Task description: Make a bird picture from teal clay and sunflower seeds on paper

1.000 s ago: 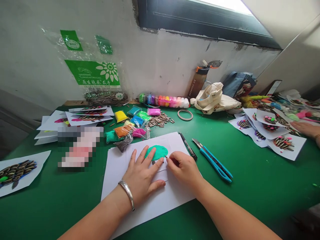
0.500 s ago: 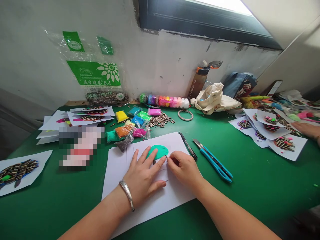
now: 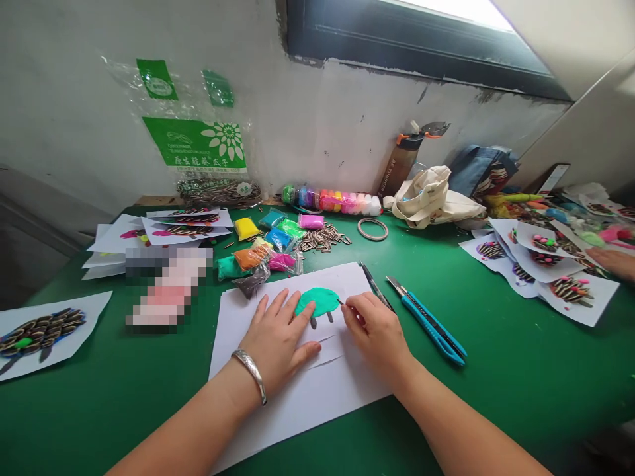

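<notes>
A flat oval of teal-green clay [image 3: 317, 303] lies on a stack of white paper [image 3: 292, 416]. Two short dark clay pieces [image 3: 330, 317] stick out below its lower edge. My left hand [image 3: 282, 334], with a silver bangle at the wrist, lies flat on the paper, fingers spread, one fingertip on the clay's left side. At the clay's right edge my right hand [image 3: 374, 327] is closed in a pinch on a small dark bit [image 3: 340, 301], which looks like dark clay. Most of that bit is hidden by my fingers.
Right of the paper lie a black pen [image 3: 376, 285] and a blue utility knife [image 3: 429, 322], blade out. Behind are clay packets [image 3: 245, 258], sunflower seeds [image 3: 325, 238] and a tape roll [image 3: 372, 229]. Seed-covered pictures [image 3: 570, 291] lie both sides; another person's hand [image 3: 612, 261] rests far right.
My right hand has shifted slightly right and up along the clay's edge. Both dark pieces below the clay now show. My left hand stays on the paper; the view has tilted slightly.
</notes>
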Demonstrator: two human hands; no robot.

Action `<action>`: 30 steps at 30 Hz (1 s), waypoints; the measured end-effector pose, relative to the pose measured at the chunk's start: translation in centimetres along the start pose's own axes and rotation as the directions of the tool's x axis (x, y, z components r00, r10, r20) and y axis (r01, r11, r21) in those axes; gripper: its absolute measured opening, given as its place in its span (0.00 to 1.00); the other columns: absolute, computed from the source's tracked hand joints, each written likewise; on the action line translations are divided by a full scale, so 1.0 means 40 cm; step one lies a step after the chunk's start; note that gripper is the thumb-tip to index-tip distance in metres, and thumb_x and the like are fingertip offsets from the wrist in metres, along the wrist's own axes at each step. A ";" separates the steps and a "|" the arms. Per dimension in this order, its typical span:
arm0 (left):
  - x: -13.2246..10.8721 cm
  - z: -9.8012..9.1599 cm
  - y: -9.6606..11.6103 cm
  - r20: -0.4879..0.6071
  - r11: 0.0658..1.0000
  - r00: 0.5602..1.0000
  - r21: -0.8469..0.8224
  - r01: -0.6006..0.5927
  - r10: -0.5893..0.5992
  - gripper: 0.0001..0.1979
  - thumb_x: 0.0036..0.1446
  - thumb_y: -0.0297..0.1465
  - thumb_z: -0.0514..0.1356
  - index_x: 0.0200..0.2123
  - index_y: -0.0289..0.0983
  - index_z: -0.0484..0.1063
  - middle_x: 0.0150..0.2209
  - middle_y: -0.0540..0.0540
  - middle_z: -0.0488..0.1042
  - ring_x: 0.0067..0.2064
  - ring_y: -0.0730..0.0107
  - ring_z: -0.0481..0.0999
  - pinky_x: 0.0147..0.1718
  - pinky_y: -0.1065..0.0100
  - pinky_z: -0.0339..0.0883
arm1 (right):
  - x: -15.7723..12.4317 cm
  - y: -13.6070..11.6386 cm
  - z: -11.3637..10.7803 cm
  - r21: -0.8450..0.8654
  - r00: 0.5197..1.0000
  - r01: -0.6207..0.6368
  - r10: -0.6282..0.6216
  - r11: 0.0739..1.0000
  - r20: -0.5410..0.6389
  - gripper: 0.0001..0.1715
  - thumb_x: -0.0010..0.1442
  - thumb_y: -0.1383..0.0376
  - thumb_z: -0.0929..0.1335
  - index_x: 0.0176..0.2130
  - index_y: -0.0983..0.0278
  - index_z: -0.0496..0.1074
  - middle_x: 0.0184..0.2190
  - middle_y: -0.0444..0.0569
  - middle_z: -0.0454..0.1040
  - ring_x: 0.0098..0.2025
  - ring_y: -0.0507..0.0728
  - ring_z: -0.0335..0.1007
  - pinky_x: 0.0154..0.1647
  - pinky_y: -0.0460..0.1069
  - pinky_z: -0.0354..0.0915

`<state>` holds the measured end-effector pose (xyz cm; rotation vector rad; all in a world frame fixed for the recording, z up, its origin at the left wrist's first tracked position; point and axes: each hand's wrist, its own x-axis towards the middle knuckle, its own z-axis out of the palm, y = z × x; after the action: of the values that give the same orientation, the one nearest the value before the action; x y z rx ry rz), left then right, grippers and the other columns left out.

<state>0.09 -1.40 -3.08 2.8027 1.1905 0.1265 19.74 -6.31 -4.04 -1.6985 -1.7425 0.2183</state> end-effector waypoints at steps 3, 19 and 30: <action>-0.005 -0.011 0.015 -0.032 1.000 0.999 -0.008 0.009 -0.009 0.28 0.57 0.45 0.57 0.59 0.40 0.63 0.62 0.36 0.60 0.64 0.41 0.53 0.57 0.38 0.50 | -0.015 -0.034 -0.002 -0.060 0.993 0.118 -0.117 0.991 0.029 0.14 0.64 0.66 0.60 0.29 0.64 0.68 0.28 0.48 0.68 0.30 0.52 0.62 0.32 0.46 0.56; -0.016 -0.048 0.018 0.038 0.994 0.994 -0.050 -0.101 0.103 0.17 0.58 0.37 0.58 0.49 0.39 0.71 0.55 0.40 0.70 0.60 0.47 0.62 0.56 0.42 0.56 | -0.020 -0.053 0.052 -0.300 0.987 0.163 -0.157 0.940 0.047 0.14 0.58 0.68 0.63 0.21 0.64 0.65 0.22 0.45 0.66 0.26 0.52 0.57 0.30 0.48 0.49; -0.017 -0.051 0.018 0.092 0.996 0.992 -0.042 -0.079 0.083 0.16 0.59 0.35 0.58 0.49 0.37 0.71 0.55 0.40 0.70 0.60 0.48 0.62 0.56 0.43 0.57 | -0.012 -0.060 0.048 -0.448 0.968 0.244 -0.245 0.860 0.056 0.14 0.57 0.70 0.64 0.21 0.64 0.65 0.21 0.46 0.66 0.26 0.52 0.55 0.30 0.49 0.45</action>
<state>-0.10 -2.29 -0.98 2.7903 1.0434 0.0224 16.63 -6.42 -4.31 -1.7557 -2.1026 -0.3330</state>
